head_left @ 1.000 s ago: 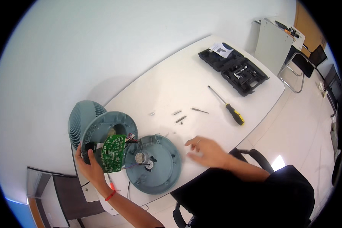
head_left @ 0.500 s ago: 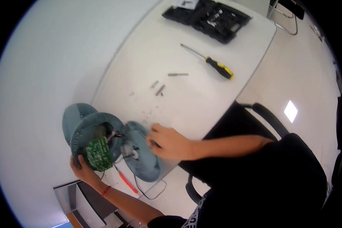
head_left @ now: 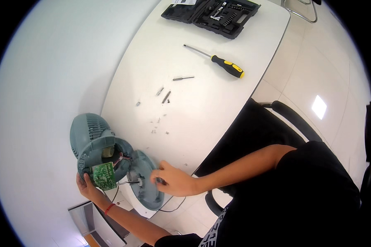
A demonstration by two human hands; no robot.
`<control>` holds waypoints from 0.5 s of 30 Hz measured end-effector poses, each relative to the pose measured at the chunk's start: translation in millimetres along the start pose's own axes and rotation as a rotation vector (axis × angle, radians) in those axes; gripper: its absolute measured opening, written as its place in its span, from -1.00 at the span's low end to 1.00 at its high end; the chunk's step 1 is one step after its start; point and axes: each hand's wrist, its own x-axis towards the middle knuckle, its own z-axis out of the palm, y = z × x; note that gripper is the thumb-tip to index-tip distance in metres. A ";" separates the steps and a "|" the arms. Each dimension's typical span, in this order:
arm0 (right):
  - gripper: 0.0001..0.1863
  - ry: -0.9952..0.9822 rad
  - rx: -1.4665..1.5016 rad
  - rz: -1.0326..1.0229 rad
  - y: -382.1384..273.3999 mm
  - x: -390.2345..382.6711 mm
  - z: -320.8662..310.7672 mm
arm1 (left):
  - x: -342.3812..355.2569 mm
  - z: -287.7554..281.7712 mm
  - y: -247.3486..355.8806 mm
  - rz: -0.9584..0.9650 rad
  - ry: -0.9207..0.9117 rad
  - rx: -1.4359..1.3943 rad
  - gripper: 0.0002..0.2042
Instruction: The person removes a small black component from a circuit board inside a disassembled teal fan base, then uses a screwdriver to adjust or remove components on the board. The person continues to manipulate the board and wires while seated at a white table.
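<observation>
An opened grey-green appliance housing (head_left: 95, 142) with a ribbed, rounded end lies on its side on the white table. A green circuit board (head_left: 104, 175) hangs out of its open end, with wires behind it inside the shell. My left hand (head_left: 88, 187) grips the lower rim of the housing, thumb beside the board. A round grey-green base cover (head_left: 150, 197) lies against the housing, a cable running through its middle. My right hand (head_left: 175, 181) is over the cover's right side, fingers curled together. Something dark shows at its fingertips, too small to name.
Several small screws (head_left: 155, 126) and metal bits (head_left: 166, 97) lie beyond the housing. Farther off are a black-and-yellow screwdriver (head_left: 227, 66) and an open black tool case (head_left: 224, 20). A black chair (head_left: 251, 136) stands at the table's right edge; a wall (head_left: 53, 82) rises at left.
My right hand has moved nearer and slightly left over the cover. The view has shifted; a red-handled tool seen beside the cover before is no longer visible. My left hand keeps its hold.
</observation>
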 end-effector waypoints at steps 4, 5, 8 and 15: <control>-0.75 -0.059 -0.017 0.050 25.5 -17.1 10.3 | -5.5 -10.1 -10.2 -0.027 -0.003 -0.079 -0.65; -0.72 -0.076 -0.012 0.060 24.7 -18.4 10.6 | -7.6 -11.1 -11.8 -0.030 -0.003 -0.079 -0.65; -0.57 -0.219 -0.173 0.178 23.2 -18.6 8.3 | -13.7 -13.5 -16.8 -0.052 0.006 -0.064 -0.67; -0.44 -0.474 -0.672 0.070 10.7 -5.4 -7.8 | -20.5 -11.3 -17.4 -0.003 -0.024 0.140 -0.63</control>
